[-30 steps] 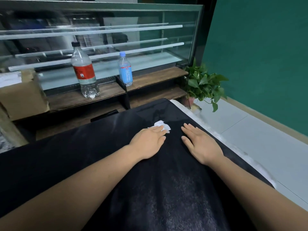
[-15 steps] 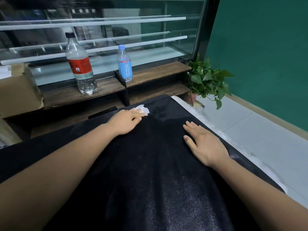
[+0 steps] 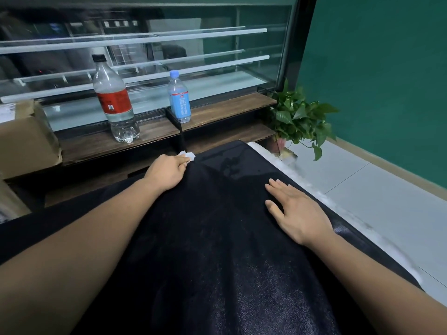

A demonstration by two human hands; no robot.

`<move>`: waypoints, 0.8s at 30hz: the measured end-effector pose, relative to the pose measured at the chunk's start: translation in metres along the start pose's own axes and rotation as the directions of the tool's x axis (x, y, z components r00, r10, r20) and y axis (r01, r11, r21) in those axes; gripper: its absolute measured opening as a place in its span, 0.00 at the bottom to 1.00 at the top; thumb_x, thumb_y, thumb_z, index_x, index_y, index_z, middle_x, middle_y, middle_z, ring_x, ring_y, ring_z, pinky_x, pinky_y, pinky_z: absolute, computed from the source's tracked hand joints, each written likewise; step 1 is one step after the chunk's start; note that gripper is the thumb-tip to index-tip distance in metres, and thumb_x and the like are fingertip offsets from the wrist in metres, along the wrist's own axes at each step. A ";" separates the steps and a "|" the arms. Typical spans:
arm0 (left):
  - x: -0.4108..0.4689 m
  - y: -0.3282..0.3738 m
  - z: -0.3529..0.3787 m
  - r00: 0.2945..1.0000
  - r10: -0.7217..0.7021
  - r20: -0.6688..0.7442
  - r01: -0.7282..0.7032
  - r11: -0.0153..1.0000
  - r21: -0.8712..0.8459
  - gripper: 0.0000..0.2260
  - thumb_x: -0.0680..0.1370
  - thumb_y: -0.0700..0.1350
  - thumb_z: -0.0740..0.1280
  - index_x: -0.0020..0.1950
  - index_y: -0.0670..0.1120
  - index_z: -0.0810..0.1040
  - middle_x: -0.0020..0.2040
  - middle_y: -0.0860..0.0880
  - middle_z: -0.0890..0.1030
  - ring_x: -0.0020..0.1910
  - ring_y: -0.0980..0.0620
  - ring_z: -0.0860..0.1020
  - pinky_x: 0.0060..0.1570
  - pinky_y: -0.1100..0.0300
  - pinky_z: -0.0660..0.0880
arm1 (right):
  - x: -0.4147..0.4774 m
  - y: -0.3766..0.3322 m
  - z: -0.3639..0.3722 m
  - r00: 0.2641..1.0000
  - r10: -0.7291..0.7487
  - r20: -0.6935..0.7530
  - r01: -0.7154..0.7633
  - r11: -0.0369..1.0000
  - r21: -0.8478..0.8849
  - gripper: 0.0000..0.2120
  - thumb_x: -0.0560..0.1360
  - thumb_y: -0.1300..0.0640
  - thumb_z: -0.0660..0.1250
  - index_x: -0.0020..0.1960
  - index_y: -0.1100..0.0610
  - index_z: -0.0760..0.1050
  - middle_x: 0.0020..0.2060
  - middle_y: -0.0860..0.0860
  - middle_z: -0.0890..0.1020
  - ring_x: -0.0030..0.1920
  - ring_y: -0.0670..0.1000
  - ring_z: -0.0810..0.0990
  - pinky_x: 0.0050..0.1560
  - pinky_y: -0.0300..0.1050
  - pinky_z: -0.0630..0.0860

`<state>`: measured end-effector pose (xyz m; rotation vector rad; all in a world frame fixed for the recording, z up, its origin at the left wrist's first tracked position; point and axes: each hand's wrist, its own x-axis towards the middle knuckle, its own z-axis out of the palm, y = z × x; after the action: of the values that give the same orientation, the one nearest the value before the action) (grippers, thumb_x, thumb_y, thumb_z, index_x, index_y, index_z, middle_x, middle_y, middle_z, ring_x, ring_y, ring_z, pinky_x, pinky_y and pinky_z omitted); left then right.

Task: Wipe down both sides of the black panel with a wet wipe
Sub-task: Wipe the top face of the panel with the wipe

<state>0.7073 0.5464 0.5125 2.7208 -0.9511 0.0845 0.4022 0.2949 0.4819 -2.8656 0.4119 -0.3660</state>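
A large black panel (image 3: 217, 238) lies flat in front of me and fills the lower part of the view. My left hand (image 3: 165, 171) reaches to the panel's far edge and holds a small white wet wipe (image 3: 187, 155) under its fingertips. Wet streaks (image 3: 229, 165) show on the panel just right of the wipe. My right hand (image 3: 297, 213) rests flat on the panel near its right edge, fingers straight and together.
Behind the panel a wooden shelf (image 3: 150, 136) carries a red-label bottle (image 3: 113, 100) and a blue-label bottle (image 3: 179, 97), in front of a glass display case (image 3: 145, 56). A cardboard box (image 3: 26, 139) sits left, a potted plant (image 3: 300, 117) right, by a green wall.
My left hand slid the wipe from the panel's middle away and to the left, up to the far edge. My right hand has stayed flat on the panel.
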 end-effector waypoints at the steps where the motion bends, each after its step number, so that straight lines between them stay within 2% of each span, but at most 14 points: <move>1: 0.000 0.004 0.003 1.000 -0.011 -0.013 0.011 1.000 -0.003 0.17 0.85 0.51 0.59 0.72 0.57 0.80 0.65 0.46 0.84 0.65 0.39 0.79 0.64 0.48 0.76 | 0.000 0.000 0.000 1.000 0.000 -0.001 0.000 1.000 -0.002 0.29 0.84 0.35 0.46 0.83 0.43 0.61 0.82 0.38 0.58 0.81 0.36 0.51 0.81 0.38 0.47; 8: -0.006 0.044 0.011 1.000 -0.001 0.030 0.002 1.000 -0.029 0.19 0.85 0.54 0.56 0.72 0.59 0.79 0.66 0.43 0.83 0.64 0.38 0.78 0.63 0.47 0.77 | 0.001 0.000 0.001 1.000 -0.003 0.007 0.003 1.000 -0.009 0.30 0.84 0.35 0.45 0.83 0.43 0.61 0.83 0.39 0.58 0.82 0.37 0.51 0.82 0.40 0.49; 13: -0.022 0.092 0.015 0.986 0.153 0.069 -0.154 0.988 0.000 0.20 0.86 0.55 0.53 0.73 0.59 0.78 0.72 0.46 0.79 0.63 0.39 0.79 0.62 0.49 0.77 | 0.001 -0.002 0.001 1.000 -0.001 -0.004 0.000 1.000 -0.010 0.29 0.85 0.35 0.46 0.82 0.44 0.62 0.82 0.39 0.59 0.82 0.37 0.52 0.81 0.37 0.47; 15: -0.028 0.113 0.017 0.971 0.223 0.083 -0.224 0.974 0.011 0.21 0.87 0.54 0.52 0.74 0.58 0.78 0.77 0.49 0.73 0.63 0.39 0.80 0.60 0.50 0.76 | 0.000 -0.002 0.001 1.000 0.002 -0.003 -0.002 1.000 -0.013 0.29 0.85 0.36 0.47 0.82 0.44 0.62 0.82 0.39 0.59 0.82 0.37 0.52 0.81 0.38 0.47; 18: -0.037 0.142 0.021 0.945 0.302 0.124 -0.308 0.951 0.032 0.22 0.88 0.54 0.50 0.76 0.55 0.76 0.82 0.53 0.64 0.65 0.39 0.79 0.64 0.48 0.75 | 0.000 -0.001 0.000 1.000 0.001 -0.001 -0.001 1.000 -0.013 0.29 0.85 0.36 0.47 0.82 0.44 0.62 0.82 0.40 0.59 0.82 0.37 0.52 0.82 0.39 0.48; 24: -0.049 0.167 0.026 0.905 0.402 0.139 -0.404 0.915 -0.014 0.21 0.88 0.52 0.51 0.76 0.53 0.75 0.83 0.51 0.64 0.67 0.40 0.79 0.67 0.46 0.73 | 0.001 -0.002 0.000 1.000 0.008 -0.001 -0.008 1.000 -0.011 0.30 0.84 0.35 0.47 0.82 0.44 0.62 0.82 0.40 0.60 0.82 0.37 0.53 0.82 0.39 0.49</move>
<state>0.5642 0.4434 0.5181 2.5236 -1.5499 -0.0237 0.4036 0.2965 0.4822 -2.8741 0.4271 -0.3644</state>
